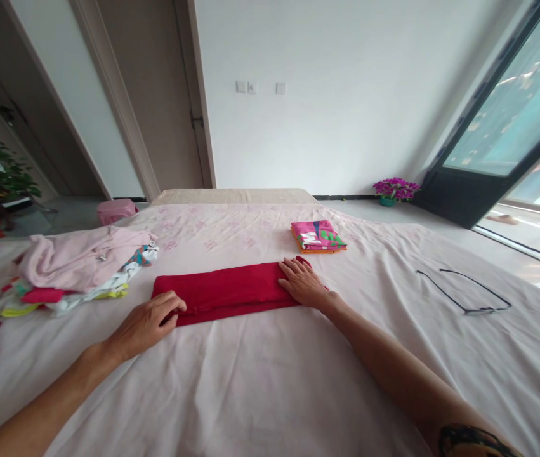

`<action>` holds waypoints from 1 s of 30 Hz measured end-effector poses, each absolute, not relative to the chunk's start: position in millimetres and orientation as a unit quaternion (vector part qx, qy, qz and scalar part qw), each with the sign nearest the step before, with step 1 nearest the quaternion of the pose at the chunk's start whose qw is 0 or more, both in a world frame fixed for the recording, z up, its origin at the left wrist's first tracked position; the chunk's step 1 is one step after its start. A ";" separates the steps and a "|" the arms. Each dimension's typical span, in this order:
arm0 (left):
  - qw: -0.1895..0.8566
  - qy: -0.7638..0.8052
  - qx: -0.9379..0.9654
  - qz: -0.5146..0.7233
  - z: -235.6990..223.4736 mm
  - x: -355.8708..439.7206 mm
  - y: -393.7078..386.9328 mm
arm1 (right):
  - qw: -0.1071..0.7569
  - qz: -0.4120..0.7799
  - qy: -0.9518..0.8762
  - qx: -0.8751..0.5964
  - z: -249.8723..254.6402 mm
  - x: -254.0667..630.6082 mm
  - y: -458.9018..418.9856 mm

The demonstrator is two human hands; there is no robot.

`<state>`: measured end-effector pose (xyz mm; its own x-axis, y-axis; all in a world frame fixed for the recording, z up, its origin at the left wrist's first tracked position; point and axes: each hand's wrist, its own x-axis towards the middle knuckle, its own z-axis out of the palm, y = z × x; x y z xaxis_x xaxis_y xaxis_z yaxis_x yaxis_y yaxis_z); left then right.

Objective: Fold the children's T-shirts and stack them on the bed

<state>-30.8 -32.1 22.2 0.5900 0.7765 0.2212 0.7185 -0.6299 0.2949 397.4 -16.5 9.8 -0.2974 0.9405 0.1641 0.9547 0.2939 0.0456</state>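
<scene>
A red garment (231,289), folded into a long flat strip, lies across the bed in front of me. At its left end, my left hand (150,324) has its fingers curled and closed on the near edge of the cloth. My right hand (302,282) rests flat on the right end, palm down with fingers stretched out. Just beyond that hand sits a folded pink garment (320,233) with a colourful print and orange beneath it.
A loose heap of clothes (84,260), pink on top, lies at the left. Eyeglasses (479,310) rest on the pale bedsheet (260,387) to the right. Beyond the bed are a pink stool (117,211), purple flowers (396,189) in a pot and a white wall.
</scene>
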 end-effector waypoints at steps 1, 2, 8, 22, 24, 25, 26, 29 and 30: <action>0.097 0.429 0.884 0.157 24.3 -32.0 -32.2 | 0.054 -0.072 -0.800 -0.593 10.2 397.1 -17.3; 0.106 0.440 0.879 0.149 27.0 -31.8 -31.7 | 0.055 -0.077 -0.798 -0.595 10.9 396.6 -18.1; 0.045 0.500 0.837 0.218 40.0 0.7 -12.2 | 0.077 -0.100 -0.795 -0.593 29.7 386.1 -15.3; -0.024 0.520 0.847 0.104 -14.5 -11.0 -3.8 | 0.047 -0.080 -0.764 -0.639 -2.4 415.6 -11.0; -0.032 0.552 0.824 0.123 -19.8 -23.7 -1.8 | 0.046 -0.074 -0.760 -0.644 -1.8 416.0 -11.5; -0.035 0.575 0.806 0.137 -22.0 -29.1 -0.8 | 0.045 -0.071 -0.759 -0.646 -1.4 415.6 -11.4; -0.037 0.600 0.784 0.153 -23.4 -33.9 0.0 | 0.045 -0.068 -0.759 -0.646 -1.1 415.1 -11.3; -0.034 0.658 0.728 0.188 -20.2 -45.3 1.4 | 0.049 -0.063 -0.755 -0.651 -1.1 413.5 -11.0; -0.022 0.666 0.720 0.193 -16.6 -47.9 1.9 | 0.051 -0.061 -0.753 -0.653 -1.2 413.3 -11.1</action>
<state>-47.9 1.9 -16.6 0.0386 0.9506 0.3081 0.9679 -0.1121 0.2248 413.3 -11.1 -1.2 -0.1420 0.9774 0.1569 0.9899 0.1398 0.0247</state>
